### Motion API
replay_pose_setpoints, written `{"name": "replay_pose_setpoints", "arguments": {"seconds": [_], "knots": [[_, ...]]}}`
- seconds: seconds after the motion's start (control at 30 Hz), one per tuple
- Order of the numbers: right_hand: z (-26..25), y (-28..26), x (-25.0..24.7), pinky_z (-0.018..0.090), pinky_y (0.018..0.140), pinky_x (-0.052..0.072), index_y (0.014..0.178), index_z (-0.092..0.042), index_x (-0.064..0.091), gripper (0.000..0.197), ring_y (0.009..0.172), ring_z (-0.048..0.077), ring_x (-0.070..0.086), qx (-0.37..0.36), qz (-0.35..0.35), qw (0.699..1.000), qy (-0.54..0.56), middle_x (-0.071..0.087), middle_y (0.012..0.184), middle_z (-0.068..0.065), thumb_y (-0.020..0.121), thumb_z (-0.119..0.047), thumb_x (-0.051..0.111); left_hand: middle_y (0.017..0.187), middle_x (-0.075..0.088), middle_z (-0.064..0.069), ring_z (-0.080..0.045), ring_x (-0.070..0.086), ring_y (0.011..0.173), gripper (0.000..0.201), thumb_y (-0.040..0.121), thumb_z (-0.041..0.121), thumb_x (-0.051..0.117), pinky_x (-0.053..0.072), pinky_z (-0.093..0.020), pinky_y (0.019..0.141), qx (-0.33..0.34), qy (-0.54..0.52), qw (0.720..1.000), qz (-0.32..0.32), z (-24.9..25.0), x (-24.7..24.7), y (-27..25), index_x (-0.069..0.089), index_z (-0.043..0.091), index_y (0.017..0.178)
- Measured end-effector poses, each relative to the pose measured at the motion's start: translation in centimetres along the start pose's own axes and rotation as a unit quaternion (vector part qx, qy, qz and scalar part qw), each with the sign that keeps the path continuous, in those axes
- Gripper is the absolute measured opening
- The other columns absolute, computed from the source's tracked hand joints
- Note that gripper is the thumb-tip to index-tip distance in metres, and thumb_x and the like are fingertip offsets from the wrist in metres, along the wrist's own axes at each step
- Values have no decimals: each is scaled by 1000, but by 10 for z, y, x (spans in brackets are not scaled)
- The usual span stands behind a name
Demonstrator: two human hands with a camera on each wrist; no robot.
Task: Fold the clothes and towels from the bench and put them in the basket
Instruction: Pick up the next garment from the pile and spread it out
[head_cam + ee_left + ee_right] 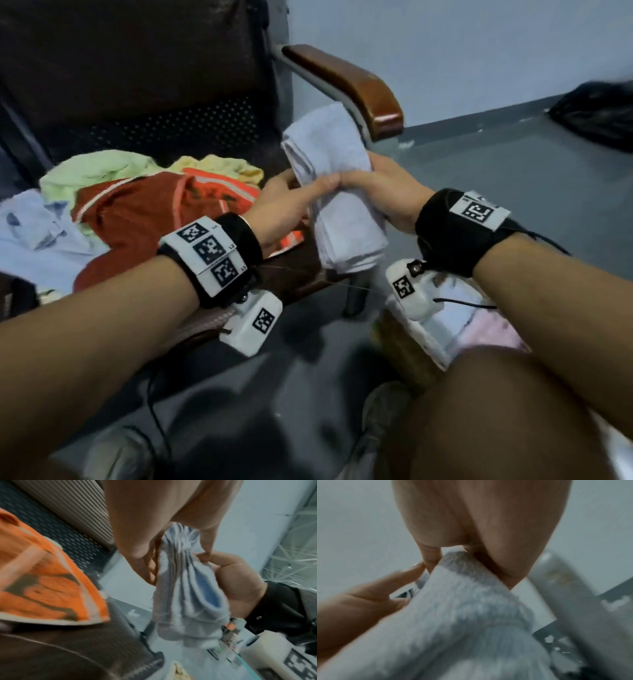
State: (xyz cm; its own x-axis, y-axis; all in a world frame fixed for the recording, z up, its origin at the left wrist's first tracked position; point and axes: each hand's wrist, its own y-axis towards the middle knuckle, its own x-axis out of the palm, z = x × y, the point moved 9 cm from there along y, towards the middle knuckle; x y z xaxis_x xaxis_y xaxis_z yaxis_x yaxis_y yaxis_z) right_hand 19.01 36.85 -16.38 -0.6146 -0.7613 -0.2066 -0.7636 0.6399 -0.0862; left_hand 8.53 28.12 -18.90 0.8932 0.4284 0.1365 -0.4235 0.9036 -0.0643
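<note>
A folded pale blue-white towel (337,192) hangs in the air over the bench's right end, held at its middle by both hands. My left hand (291,198) grips it from the left, thumb across the front. My right hand (376,185) grips it from the right, thumb tip meeting the left thumb. In the left wrist view the towel (185,595) shows several stacked folds between my left hand (154,545) and my right hand (231,577). The right wrist view is blurred: towel (462,615) under my right hand (471,555). The basket (407,339) stands on the floor below my right wrist.
On the bench seat (171,130) lies a heap: a rust-red garment (137,212), an orange towel (219,192), light green cloth (96,171), yellow cloth (219,164) and a light blue shirt (34,233). A wooden armrest (352,85) stands behind the towel. A black bag (596,113) lies far right.
</note>
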Motion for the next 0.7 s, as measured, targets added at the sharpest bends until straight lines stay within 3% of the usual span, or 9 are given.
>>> {"name": "replay_pose_setpoints", "arguments": {"seconds": [0.1,0.17,0.23,0.33,0.37,0.43,0.5,0.63,0.7], "knots": [[45,-43,-79,39,89,60,124,-8,64,32,105,26,72,64,80,991,81,75,115,10,94,-19,62,105,76,-6,-21,74,92,33,92,24,69,60,-35,82,-40,25,999,-26,-24,79,19,66,7,121],[88,-81,-127,39,91,58,128,-4,63,37,109,28,71,115,154,969,153,73,118,13,96,-23,59,105,75,-8,-23,74,87,28,91,26,70,62,-35,74,-85,79,990,-75,-46,138,23,68,10,114],[137,-117,-161,43,100,54,129,0,62,41,114,32,68,167,219,939,208,71,121,17,97,-25,57,104,74,-9,-21,72,78,25,91,27,70,61,-30,66,-147,118,973,-135,-80,195,22,67,10,110],[206,-171,-200,49,105,50,128,-1,63,41,112,33,68,236,315,895,212,71,120,18,96,-25,58,94,72,-8,-19,70,70,17,93,27,65,60,-31,66,-223,195,932,-210,-137,268,16,64,13,103],[227,-187,-207,48,104,51,127,-3,63,40,110,32,69,263,331,881,209,71,121,17,96,-28,58,92,71,-8,-19,70,69,16,94,26,62,61,-32,68,-243,217,917,-229,-157,288,14,64,13,102],[267,-213,-211,45,103,51,130,-5,61,43,112,30,67,318,346,854,222,69,125,16,96,-32,57,105,70,-12,-25,70,87,23,96,26,58,60,-40,83,-274,271,883,-267,-196,321,10,62,11,112],[305,-232,-212,46,106,48,137,-6,54,51,120,32,61,367,357,826,237,62,133,16,96,-34,57,112,67,-14,-30,67,98,27,97,25,57,57,-45,91,-284,324,853,-294,-227,341,7,61,7,117],[360,-251,-211,51,108,43,144,-8,45,54,125,38,51,444,358,779,262,49,142,16,96,-33,53,124,63,-18,-35,64,109,38,101,23,52,55,-43,92,-276,421,797,-334,-274,366,7,56,1,131],[379,-261,-217,51,111,39,149,-5,39,58,128,40,48,475,369,753,265,46,145,19,97,-29,52,117,65,-20,-35,65,96,41,99,26,54,58,-45,83,-319,405,787,-340,-295,375,0,53,3,133]]}}
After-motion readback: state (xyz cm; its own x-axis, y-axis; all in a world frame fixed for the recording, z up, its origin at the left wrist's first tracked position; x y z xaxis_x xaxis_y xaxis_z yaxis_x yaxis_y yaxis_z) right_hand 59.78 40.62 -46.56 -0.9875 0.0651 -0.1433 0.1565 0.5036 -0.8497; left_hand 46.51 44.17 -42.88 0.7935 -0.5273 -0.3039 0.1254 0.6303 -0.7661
